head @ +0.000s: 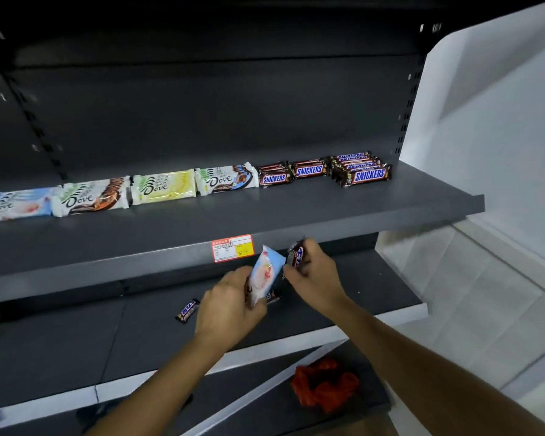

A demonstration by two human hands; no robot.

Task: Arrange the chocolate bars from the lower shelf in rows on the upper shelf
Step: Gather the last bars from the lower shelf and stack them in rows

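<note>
Two bars are up off the lower shelf [76, 341]: your left grip [230, 308] is curled round the pale blue packet [265, 275], and your right grip [320, 273] pinches a small brown bar [296, 254]. Both are just below the lip of the upper shelf [328, 209].

— Both should handle light, I'd say. The wrappers look slick and crinkly, so hold each one across its flat middle, not by a crimped end, or it may slide out.

Neither grip has slack; your fingers are closed on the wrappers. Squeeze the blue packet hard and it will likely snap.

— One loose bar [187, 310] lies to the left on the lower shelf. Your packet matches the blue row [13, 204] at far left, your bar the brown stacks [367, 175] at right.
</note>
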